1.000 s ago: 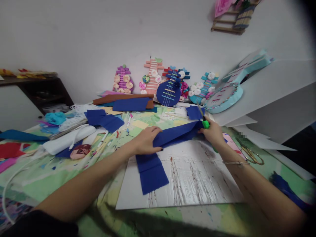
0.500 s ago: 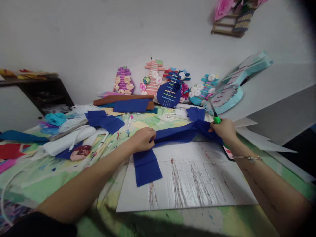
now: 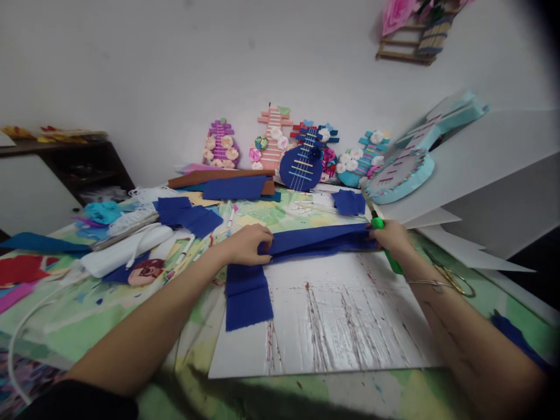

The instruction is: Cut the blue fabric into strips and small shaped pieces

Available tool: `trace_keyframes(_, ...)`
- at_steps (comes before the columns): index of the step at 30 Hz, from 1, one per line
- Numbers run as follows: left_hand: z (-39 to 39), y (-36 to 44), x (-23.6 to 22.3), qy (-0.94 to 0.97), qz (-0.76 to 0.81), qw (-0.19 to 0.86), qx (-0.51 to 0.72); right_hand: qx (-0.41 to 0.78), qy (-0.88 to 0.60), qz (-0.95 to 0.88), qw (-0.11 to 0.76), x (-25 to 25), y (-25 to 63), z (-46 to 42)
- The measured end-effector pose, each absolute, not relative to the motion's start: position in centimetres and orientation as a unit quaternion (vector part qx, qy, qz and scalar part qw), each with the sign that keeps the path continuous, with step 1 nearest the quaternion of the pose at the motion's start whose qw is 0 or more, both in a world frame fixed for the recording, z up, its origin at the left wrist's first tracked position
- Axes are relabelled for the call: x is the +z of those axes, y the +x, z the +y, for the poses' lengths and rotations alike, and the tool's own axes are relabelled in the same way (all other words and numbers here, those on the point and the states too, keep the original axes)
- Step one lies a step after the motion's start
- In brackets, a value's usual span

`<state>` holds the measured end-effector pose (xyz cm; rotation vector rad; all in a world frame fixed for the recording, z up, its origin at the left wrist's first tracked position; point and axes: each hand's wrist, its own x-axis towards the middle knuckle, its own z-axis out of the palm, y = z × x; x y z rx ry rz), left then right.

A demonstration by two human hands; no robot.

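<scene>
A long strip of dark blue cloth (image 3: pixel 315 240) lies stretched across the far edge of a scratched white board (image 3: pixel 332 315). My left hand (image 3: pixel 247 245) is closed on the strip's left part, where its end hangs down over the board. At the strip's right end, my right hand (image 3: pixel 391 236) grips the cloth together with a green-handled cutter (image 3: pixel 380 224), whose blade points up and away. A thin bangle sits on my right wrist.
Several small foam guitars (image 3: pixel 301 160) with paper flowers lean on the back wall. Blue cloth pieces (image 3: pixel 188 214), markers, white cord and a white roll (image 3: pixel 126 251) crowd the left. Gold scissors (image 3: pixel 450 279) lie right of the board. White sheets (image 3: pixel 490 169) slope up at right.
The cloth strip has been pulled flatter and straighter between both hands. My right hand dropped back toward the table with the cutter. The hanging end shifted slightly left.
</scene>
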<state>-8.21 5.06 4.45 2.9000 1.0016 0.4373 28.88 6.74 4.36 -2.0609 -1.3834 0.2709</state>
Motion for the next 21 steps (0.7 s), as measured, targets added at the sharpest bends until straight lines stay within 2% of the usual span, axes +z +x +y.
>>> trace_keyframes(3, 6.2, -8.9, 3.6, 0.915, 0.375, 0.013, 0.149, 0.16, -0.779, -0.507, 0.331, 4.3, 28.6, 5.9)
trace_keyframes(6, 7.6, -9.7, 2.7, 0.886, 0.441, 0.008, 0.146, 0.274, -0.758, -0.491, 0.33, 4.6, 27.9, 5.0)
trace_keyframes(12, 9.1, -10.6, 1.9, 0.866, 0.466, 0.121, 0.136, 0.485, -0.663, -0.448, 0.354, 4.9, 26.0, 3.3)
trace_keyframes(17, 8.9, -10.3, 1.8, 0.852, 0.465, 0.163, 0.177, 0.532, -0.618, -0.431, 0.387, 4.8, 25.4, 3.1)
trace_keyframes(21, 8.0, -9.0, 2.1, 0.832, 0.46, 0.2, 0.236, 0.495, -0.623, -0.414, 0.443, 4.6, 26.0, 3.6)
